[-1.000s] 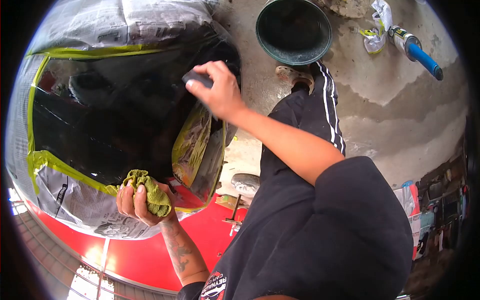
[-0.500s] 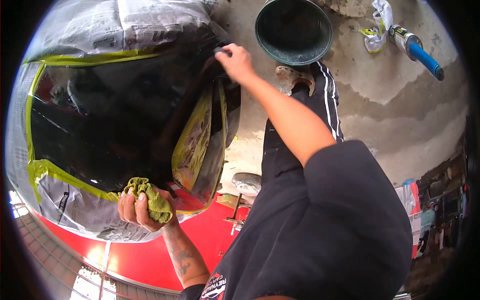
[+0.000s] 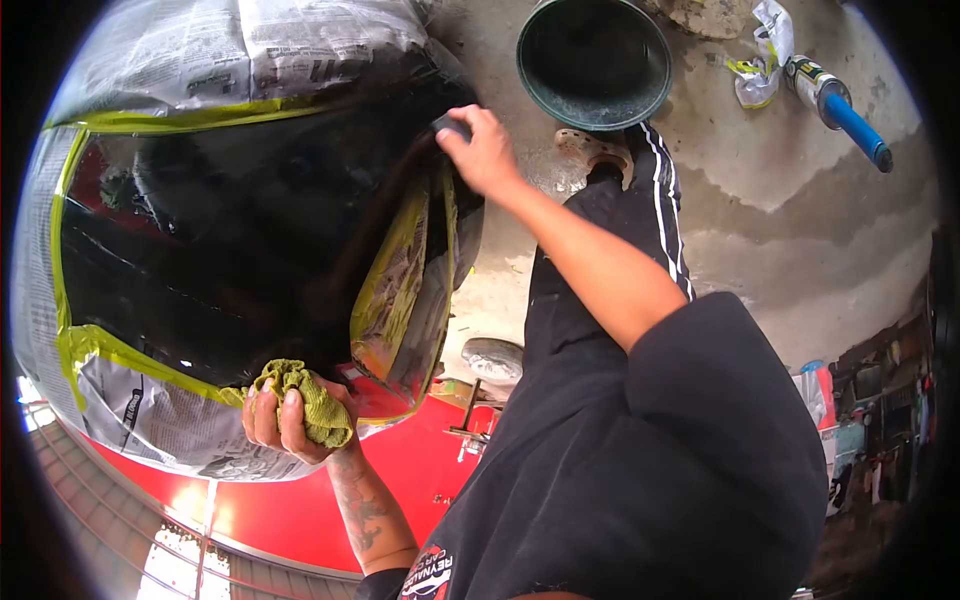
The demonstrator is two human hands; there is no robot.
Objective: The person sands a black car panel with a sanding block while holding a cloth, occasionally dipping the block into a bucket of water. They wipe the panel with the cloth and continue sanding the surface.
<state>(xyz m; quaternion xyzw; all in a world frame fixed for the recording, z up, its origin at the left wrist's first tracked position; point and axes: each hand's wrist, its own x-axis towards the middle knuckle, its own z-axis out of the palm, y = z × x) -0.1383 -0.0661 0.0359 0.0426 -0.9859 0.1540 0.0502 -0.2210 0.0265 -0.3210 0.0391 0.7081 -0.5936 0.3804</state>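
Observation:
Crumpled in my left hand (image 3: 275,425) is a yellow-green cloth (image 3: 312,402), held at the lower edge of a glossy black panel (image 3: 230,230). My right hand (image 3: 480,150) pinches a small dark block (image 3: 452,127) against the panel's upper right edge. Yellow-green tape (image 3: 62,240) borders the panel, with newspaper (image 3: 190,50) covering the surfaces around it. Right of the panel's middle, a taped, paper-covered recess (image 3: 393,280) lies between my two hands.
A dark green bucket (image 3: 595,65) stands on the concrete floor near my foot. Farther right lie a canister with a blue end (image 3: 840,110) and a plastic bag (image 3: 762,60). A cluttered rack (image 3: 880,410) is at the far right.
My right hand has moved slightly right and down along the panel edge with the block. My left hand and the cloth have barely shifted.

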